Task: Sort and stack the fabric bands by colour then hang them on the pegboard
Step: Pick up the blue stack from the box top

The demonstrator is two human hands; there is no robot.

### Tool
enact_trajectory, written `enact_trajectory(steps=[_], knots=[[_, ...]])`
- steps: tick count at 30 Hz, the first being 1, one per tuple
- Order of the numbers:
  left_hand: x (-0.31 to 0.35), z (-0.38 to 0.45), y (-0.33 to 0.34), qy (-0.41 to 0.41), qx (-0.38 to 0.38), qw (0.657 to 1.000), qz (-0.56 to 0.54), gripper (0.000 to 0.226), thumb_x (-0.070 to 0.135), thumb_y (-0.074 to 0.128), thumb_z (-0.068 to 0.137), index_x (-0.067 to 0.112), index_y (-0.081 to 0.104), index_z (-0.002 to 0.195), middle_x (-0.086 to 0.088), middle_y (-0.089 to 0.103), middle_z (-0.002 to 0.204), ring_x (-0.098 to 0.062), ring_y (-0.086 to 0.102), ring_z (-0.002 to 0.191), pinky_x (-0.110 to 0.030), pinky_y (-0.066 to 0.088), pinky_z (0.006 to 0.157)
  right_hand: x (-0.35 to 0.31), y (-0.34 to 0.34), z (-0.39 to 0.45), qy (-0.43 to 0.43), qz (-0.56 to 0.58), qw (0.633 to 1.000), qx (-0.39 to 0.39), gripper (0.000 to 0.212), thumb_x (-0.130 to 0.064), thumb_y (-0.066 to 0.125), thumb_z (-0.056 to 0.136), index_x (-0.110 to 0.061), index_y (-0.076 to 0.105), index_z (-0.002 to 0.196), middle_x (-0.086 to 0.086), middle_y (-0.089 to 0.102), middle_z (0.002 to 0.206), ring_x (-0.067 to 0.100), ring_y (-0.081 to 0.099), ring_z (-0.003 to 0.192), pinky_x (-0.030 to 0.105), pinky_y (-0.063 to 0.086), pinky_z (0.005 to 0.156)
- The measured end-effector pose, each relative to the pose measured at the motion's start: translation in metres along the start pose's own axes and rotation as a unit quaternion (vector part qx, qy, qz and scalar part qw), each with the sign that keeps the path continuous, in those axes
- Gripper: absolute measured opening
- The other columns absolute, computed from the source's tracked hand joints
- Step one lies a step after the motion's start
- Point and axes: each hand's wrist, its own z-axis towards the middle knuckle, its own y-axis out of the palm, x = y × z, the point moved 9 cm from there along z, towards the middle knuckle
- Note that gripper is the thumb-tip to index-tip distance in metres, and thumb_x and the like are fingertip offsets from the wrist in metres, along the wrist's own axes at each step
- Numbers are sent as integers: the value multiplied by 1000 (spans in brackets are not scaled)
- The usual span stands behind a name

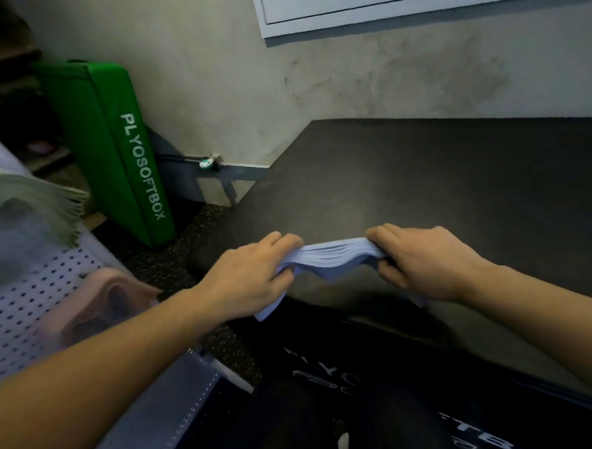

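Head view: left hand [256, 278] and right hand [423, 262] each clamp fingers on an end of the pale blue bands [334, 256] above the dark surface [422, 176]; a loosened pinch could fan the stack apart.

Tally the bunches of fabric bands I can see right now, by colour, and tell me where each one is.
Lavender: 1 stack, held between the left hand and right hand
Pink: 1 bunch, on the pegboard
Green: 1 bunch, on the pegboard
Total: 3
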Motion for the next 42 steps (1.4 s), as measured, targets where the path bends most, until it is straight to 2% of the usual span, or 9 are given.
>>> enact_trajectory(steps=[8, 12, 18, 23, 26, 29, 33, 38, 42], knots=[[-78, -143, -86, -129, 112, 983, 62, 29, 42, 54, 97, 35, 44, 124, 8, 57, 104, -18, 58, 81, -37, 44, 64, -145, -32, 78, -120, 95, 986, 70, 35, -40, 49, 95, -27, 49, 127, -4, 63, 121, 24, 66, 96, 37, 46, 65], [-103, -227, -101, -183, 149, 969, 69, 30, 39, 56, 91, 34, 47, 119, 21, 51, 102, 2, 37, 74, -21, 34, 49, -231, -32, 90, -193, 138, 970, 52, 49, -45, 32, 92, -25, 46, 134, 1, 60, 123, 25, 64, 104, 42, 53, 74], [-153, -352, -92, -313, 173, 932, 54, 21, 35, 62, 94, 28, 51, 109, 17, 50, 79, -2, 43, 57, -25, 32, 46, -347, -14, 96, -262, 178, 946, 72, 37, -36, 51, 103, -22, 48, 137, 3, 60, 125, 27, 64, 104, 37, 45, 70], [-178, -433, -77, -353, 190, 913, 75, 31, 21, 79, 79, 21, 57, 102, 14, 51, 78, -7, 43, 57, -15, 25, 44, -434, 4, 103, -273, 233, 931, 67, 44, -30, 57, 100, -22, 48, 142, 2, 58, 134, 28, 61, 112, 43, 53, 73], [-200, -465, -67, -380, 208, 897, 88, 35, 16, 82, 76, 16, 58, 102, 2, 62, 86, -20, 61, 67, -24, 37, 46, -477, 15, 117, -289, 236, 924, 80, 46, -28, 57, 99, -24, 47, 143, 1, 59, 133, 27, 60, 113, 44, 55, 71], [-223, -486, -61, -398, 237, 880, 105, 33, 14, 81, 77, 11, 57, 100, -4, 61, 90, -26, 64, 71, -25, 35, 49, -508, 30, 133, -298, 248, 919, 72, 46, -24, 54, 99, -24, 47, 144, 2, 60, 128, 27, 58, 113, 43, 54, 72], [-250, -499, -48, -410, 255, 869, 107, 26, 27, 56, 84, 9, 52, 103, -7, 58, 102, -24, 59, 66, -25, 33, 49, -533, 52, 149, -310, 260, 913, 59, 45, -31, 41, 99, -22, 51, 142, 3, 62, 127, 31, 60, 110, 47, 57, 74], [-268, -493, -38, -409, 283, 858, 129, 28, 5, 74, 81, 1, 55, 100, -15, 59, 112, -29, 59, 67, -23, 29, 48, -538, 76, 164, -303, 281, 909, 61, 43, -22, 50, 99, -17, 51, 141, 5, 52, 139, 31, 58, 115, 45, 57, 77], [-275, -496, -19, -405, 294, 856, 129, 24, 14, 68, 84, 1, 55, 99, -13, 57, 112, -26, 58, 68, -23, 32, 45, -541, 98, 159, -307, 295, 904, 41, 45, -18, 57, 97, -14, 48, 141, 6, 45, 142, 31, 57, 116, 50, 58, 74]])
